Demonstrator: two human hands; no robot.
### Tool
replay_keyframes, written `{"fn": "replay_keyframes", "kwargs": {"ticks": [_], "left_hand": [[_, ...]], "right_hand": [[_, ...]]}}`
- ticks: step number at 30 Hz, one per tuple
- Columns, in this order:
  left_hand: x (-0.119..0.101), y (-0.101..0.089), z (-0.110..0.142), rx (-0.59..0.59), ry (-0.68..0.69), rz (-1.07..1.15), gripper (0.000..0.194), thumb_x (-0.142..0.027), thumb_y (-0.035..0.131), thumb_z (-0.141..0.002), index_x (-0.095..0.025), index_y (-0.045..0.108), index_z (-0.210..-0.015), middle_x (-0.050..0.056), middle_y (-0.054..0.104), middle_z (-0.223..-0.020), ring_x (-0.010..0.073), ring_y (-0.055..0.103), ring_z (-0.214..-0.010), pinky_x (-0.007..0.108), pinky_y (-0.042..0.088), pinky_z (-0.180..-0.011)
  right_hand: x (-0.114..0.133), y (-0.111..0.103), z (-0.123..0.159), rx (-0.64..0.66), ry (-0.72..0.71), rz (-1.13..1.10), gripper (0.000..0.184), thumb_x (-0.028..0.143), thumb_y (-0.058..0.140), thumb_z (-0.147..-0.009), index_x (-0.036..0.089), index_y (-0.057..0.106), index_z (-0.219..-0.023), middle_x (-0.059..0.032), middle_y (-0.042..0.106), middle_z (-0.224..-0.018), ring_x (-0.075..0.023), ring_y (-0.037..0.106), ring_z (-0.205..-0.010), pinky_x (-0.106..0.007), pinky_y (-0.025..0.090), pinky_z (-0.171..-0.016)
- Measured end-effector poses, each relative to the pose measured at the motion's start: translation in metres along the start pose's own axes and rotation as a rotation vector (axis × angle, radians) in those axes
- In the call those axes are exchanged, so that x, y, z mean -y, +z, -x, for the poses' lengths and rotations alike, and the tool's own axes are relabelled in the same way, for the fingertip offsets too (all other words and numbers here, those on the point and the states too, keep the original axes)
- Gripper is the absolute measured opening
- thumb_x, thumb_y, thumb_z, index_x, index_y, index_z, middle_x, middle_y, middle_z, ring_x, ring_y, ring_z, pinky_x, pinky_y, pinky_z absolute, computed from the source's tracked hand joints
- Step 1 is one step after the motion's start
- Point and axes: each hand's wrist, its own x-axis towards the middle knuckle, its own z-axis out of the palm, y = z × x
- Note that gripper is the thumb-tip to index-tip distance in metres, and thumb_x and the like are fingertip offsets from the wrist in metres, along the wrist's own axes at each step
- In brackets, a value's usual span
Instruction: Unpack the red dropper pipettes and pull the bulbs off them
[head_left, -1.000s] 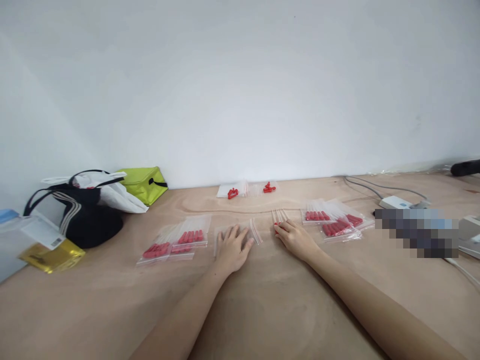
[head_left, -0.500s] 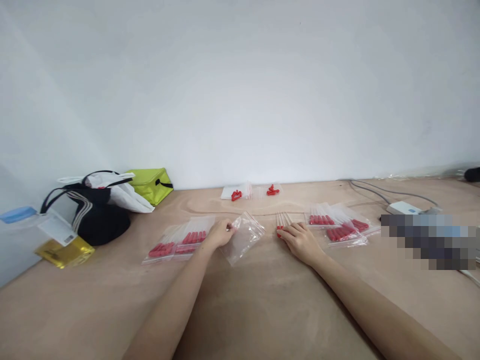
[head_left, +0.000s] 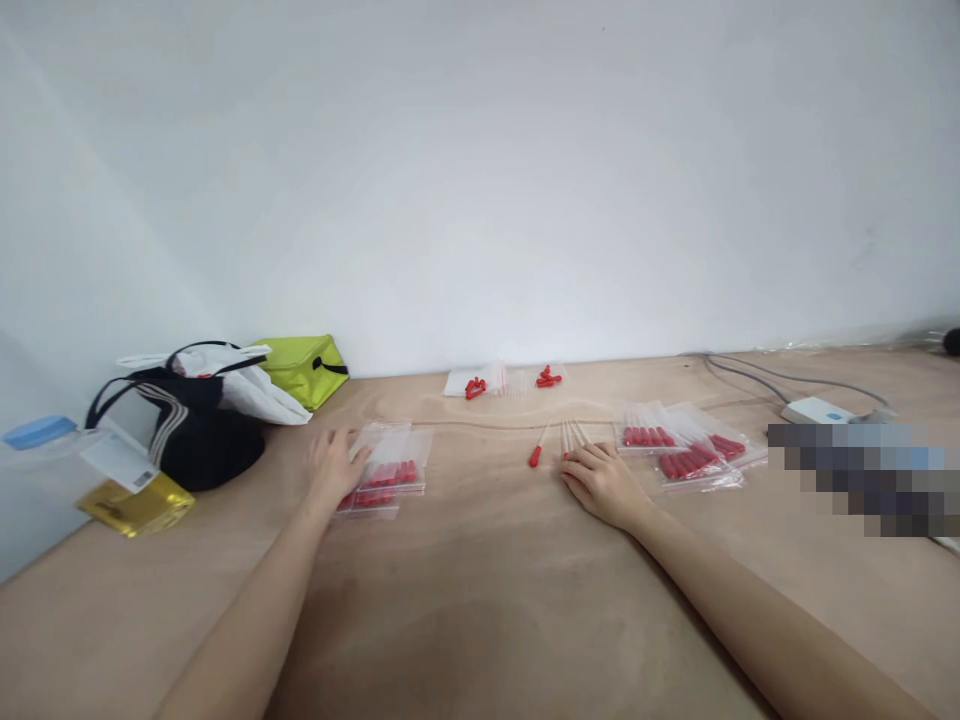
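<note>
My left hand (head_left: 334, 465) is at the left group of clear zip bags (head_left: 394, 476), its fingers apart and slightly blurred. The bags hold droppers with red bulbs, and part of the group is hidden behind this hand. My right hand (head_left: 606, 485) lies palm down in the middle of the table, fingers bent over several loose droppers (head_left: 574, 434). Their clear stems stick out beyond the fingers, while most of the bulbs are covered. One single dropper (head_left: 535, 456) lies just left of these, bulb toward me.
More bagged droppers (head_left: 686, 462) lie right of my right hand. Against the wall are two small groups of red bulbs (head_left: 475, 387) on clear bags. A black bag (head_left: 202, 435), a lime-green bag (head_left: 304, 370) and a yellow liquid container (head_left: 135, 500) stand left. A white box (head_left: 816, 412) with cables lies right.
My left hand has moved left from the middle, and the clear bag it held there is gone from that spot. A single dropper now shows by itself. My right hand has stayed nearly still.
</note>
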Motion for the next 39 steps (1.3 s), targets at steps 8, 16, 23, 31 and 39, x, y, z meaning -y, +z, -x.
{"fn": "replay_keyframes", "kwargs": {"ticks": [8,16,23,31,39], "left_hand": [[-0.017,-0.004,0.046,-0.020,0.922,0.004,0.020,-0.024,0.048,-0.072,-0.019,0.059,-0.089,0.007,0.059,-0.097,0.0229,0.051,-0.096,0.037,0.038,-0.087],[-0.045,0.017,0.049,-0.088,0.889,-0.033,0.021,-0.014,0.038,-0.081,-0.016,0.058,-0.079,0.008,0.063,-0.083,0.0216,0.057,-0.082,0.037,0.044,-0.079],[-0.101,0.021,0.079,0.142,0.893,0.251,0.017,-0.019,0.039,-0.084,-0.018,0.055,-0.082,0.006,0.063,-0.091,0.0184,0.058,-0.086,0.033,0.046,-0.078],[-0.161,0.038,0.022,0.220,0.462,0.366,0.026,-0.025,0.037,-0.084,-0.015,0.055,-0.102,0.009,0.059,-0.107,0.0193,0.052,-0.103,0.032,0.038,-0.090],[-0.215,0.052,0.025,0.350,0.433,0.288,0.025,-0.015,0.054,-0.071,-0.017,0.056,-0.096,0.008,0.064,-0.091,0.0229,0.056,-0.093,0.033,0.039,-0.082]], "right_hand": [[0.004,0.001,-0.003,-0.048,-0.017,0.039,0.017,0.018,0.045,-0.084,0.019,0.062,-0.086,-0.0040,0.063,-0.081,-0.0138,0.051,-0.076,-0.030,0.030,-0.074],[0.008,0.000,-0.006,-0.046,-0.013,0.038,0.016,0.018,0.046,-0.083,0.018,0.062,-0.082,-0.0039,0.062,-0.080,-0.0141,0.049,-0.074,-0.030,0.030,-0.074],[0.007,-0.001,-0.006,-0.051,0.027,0.075,0.018,0.016,0.045,-0.081,0.016,0.061,-0.074,-0.0046,0.058,-0.071,-0.0147,0.049,-0.069,-0.030,0.033,-0.072],[0.006,0.004,-0.004,-0.179,0.103,-0.077,0.021,0.018,0.041,-0.083,0.017,0.060,-0.076,-0.0071,0.058,-0.079,-0.0148,0.052,-0.073,-0.028,0.040,-0.070],[-0.005,-0.001,0.003,-0.314,0.234,-0.129,0.018,0.021,0.042,-0.083,0.018,0.060,-0.079,-0.0072,0.057,-0.079,-0.0150,0.053,-0.074,-0.027,0.045,-0.068]]}}
